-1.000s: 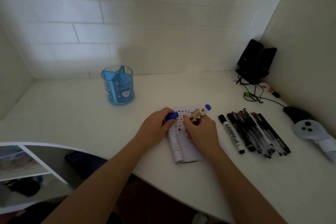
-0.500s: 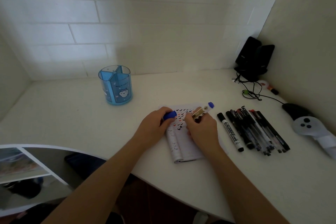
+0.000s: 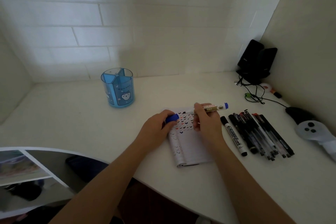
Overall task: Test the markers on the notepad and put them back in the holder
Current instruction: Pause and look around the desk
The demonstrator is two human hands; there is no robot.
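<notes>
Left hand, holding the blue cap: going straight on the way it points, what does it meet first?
Probably the tip end of the marker that the right hand holds above the notepad; the left hand and its blue cap aim at it. Depth unclear.

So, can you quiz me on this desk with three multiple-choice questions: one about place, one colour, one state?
1. Where does the holder stand relative to the notepad?
A) behind it, to the left
B) on top of it
C) right in front of it

2. What colour is the cap that the left hand holds?
A) red
B) blue
C) green

3. The marker in the right hand is:
A) capped
B) uncapped
C) snapped

Answers: A, it stands farther back and leftward, apart from the pad; B, the cap is plainly blue; B, its bare tip shows.
</notes>
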